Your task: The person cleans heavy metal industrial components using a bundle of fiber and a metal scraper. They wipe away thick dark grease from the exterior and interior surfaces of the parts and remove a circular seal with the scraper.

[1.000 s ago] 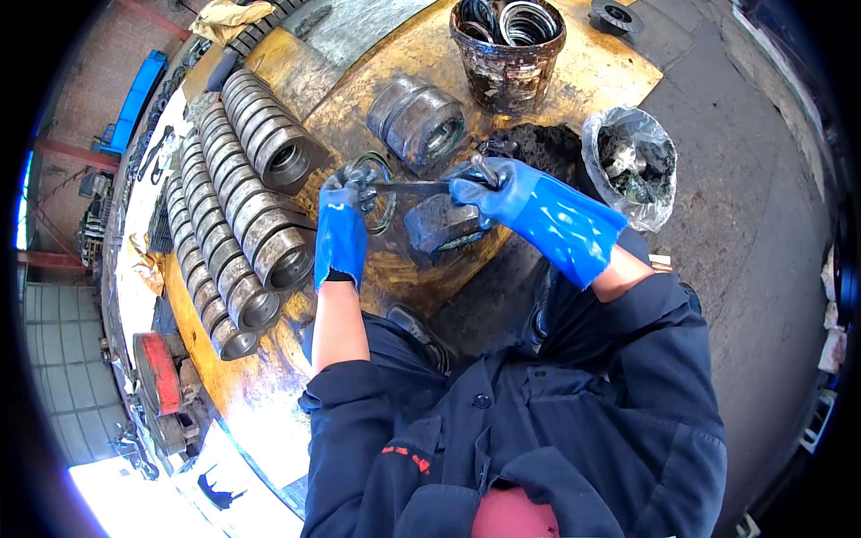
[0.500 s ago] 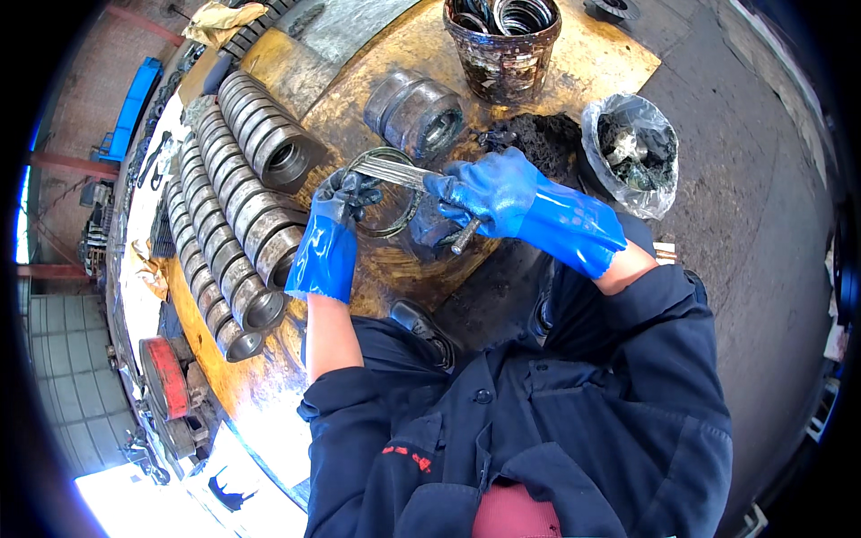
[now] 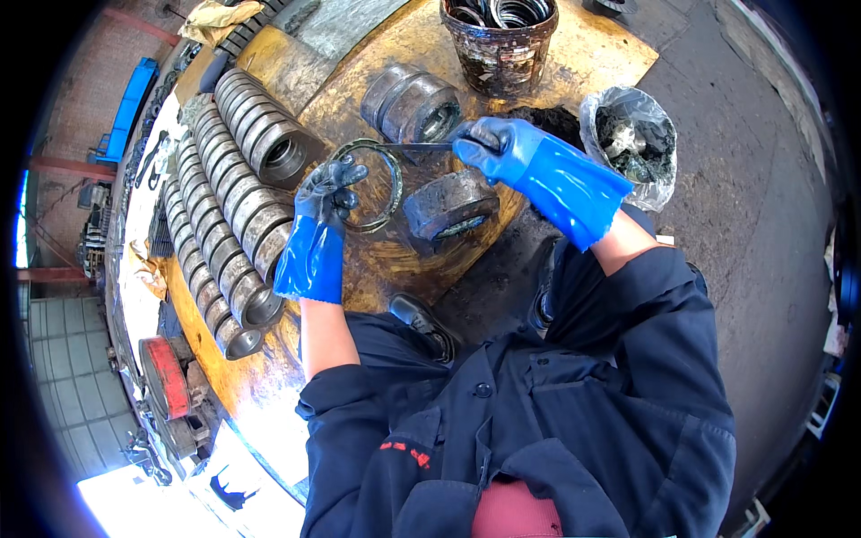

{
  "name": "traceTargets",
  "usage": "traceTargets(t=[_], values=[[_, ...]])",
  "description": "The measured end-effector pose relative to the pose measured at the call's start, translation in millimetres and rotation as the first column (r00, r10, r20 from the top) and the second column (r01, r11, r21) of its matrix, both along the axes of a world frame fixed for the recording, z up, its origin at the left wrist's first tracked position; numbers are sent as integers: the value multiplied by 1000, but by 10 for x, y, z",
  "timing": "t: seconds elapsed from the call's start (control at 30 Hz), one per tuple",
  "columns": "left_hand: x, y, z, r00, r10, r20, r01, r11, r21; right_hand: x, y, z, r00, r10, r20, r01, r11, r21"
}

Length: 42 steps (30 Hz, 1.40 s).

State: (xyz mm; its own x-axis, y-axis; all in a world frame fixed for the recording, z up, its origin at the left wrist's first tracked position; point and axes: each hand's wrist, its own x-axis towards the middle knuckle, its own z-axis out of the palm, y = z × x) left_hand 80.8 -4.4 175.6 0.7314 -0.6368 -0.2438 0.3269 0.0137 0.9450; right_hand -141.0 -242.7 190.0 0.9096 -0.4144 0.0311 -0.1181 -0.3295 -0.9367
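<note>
Both my hands wear blue rubber gloves with greasy dark fingers. My left hand pinches the near left side of a thin greasy metal ring and holds it up over the yellow metal table. In my right hand is a slim metal tool whose tip touches the top of the ring. Just below the right hand a thick grey bearing ring lies on the table.
Rows of grey steel rings lie along the left of the table. Two joined rings sit behind the hands. A dirty bucket of rings stands at the back. A plastic-lined bucket of dark grease stands on the floor at right.
The thin ring has been lifted and turned more upright in my left hand. My right hand moved up and right, bringing the tool's tip to the ring's top edge.
</note>
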Motion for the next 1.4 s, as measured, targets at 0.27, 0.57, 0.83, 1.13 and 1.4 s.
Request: traceTargets(t=[0.27,0.57,0.83,1.13,1.4], values=[[-6,-13,155,993,-37,-112,26,995,-98,71,-225,-57,975,-12,-224,21,999,35],[89,118,111,985,-93,-147,62,977,-203,120,-200,-64,947,70,-315,45,938,343],[150,99,70,991,-137,6,132,942,-308,164,-1,-187,906,-55,-420,329,716,616],[172,65,77,988,-154,5,141,895,-424,126,196,-1,901,-122,-416,408,566,717],[162,48,106,981,-179,75,193,865,-464,103,258,0,930,-56,-362,351,420,837]])
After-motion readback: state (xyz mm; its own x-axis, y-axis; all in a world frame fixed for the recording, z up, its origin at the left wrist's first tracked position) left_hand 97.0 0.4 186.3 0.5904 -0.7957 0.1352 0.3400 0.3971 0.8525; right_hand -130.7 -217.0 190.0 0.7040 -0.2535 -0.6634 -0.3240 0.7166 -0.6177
